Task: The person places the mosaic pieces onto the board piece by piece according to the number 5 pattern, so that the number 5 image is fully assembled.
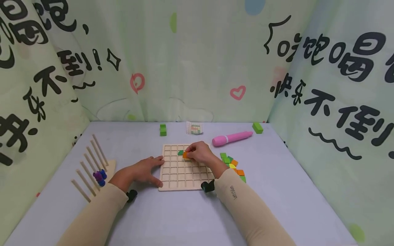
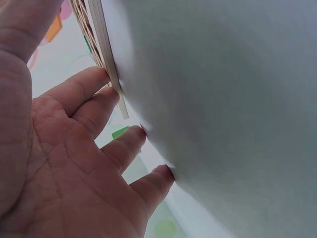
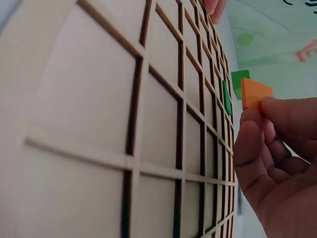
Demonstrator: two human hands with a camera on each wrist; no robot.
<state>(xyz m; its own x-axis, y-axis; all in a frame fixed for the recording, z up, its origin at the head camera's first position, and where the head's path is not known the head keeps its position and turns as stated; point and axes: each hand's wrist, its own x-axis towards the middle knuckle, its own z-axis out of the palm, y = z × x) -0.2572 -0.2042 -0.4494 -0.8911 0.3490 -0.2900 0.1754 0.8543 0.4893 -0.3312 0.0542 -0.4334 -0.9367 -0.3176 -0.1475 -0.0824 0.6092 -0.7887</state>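
Barely begun, by the look of it: only one green tile (image 1: 180, 152) seated in the wooden grid board (image 1: 184, 177), in a cell of its second row from the far edge, with every other visible cell bare. Orange tile (image 1: 185, 155) pinched between thumb and fingertips of the right hand (image 1: 201, 154), held just beside the green one, over the neighbouring cell and not yet seated. Left hand (image 1: 140, 172) laid flat with fingers straight and spread, fingertips pressed against the board's left edge, holding nothing. Still to be placed, seemingly: a loose heap of green, orange and yellow tiles (image 1: 234, 164) on the surface just off the board's right edge.

Board of pale, smooth plywood, thin, with dark laser-cut lines marking square cells. Tiles small, flat, square, matt-painted. Surface smooth, pale grey-blue.

Near the far edge: a chunky green block (image 1: 163, 130), a small printed card of coloured squares (image 1: 194, 128), a glossy pink pen-shaped plastic thing (image 1: 232, 138) and another green block (image 1: 257, 127) toward the far right corner. By the left edge, a wooden rack of slim upright dowels (image 1: 90, 164) with blue and purple beads (image 1: 100, 177) on it. Soft printed fabric walls behind.
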